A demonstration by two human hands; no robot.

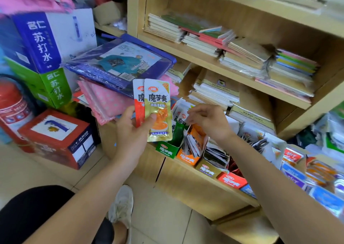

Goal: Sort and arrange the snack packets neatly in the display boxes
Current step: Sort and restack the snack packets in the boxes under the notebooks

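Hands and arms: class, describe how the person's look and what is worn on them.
The left hand and right hand are ungloved, with no ring, watch or bracelet visible. The left forearm and right forearm are uncovered; no sleeve reaches into view.

L hand [133, 132] raised, thumb pressed on front of two snack packets [158, 111], gripped upright. R hand [208, 121] just beside, palm down, fingers [191, 111] loosely curled, holding nothing. Forearms bare.

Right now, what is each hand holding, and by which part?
The left hand pinches a gold snack packet over a red snack packet by their lower halves, thumb in front. The right hand seems to hold nothing.
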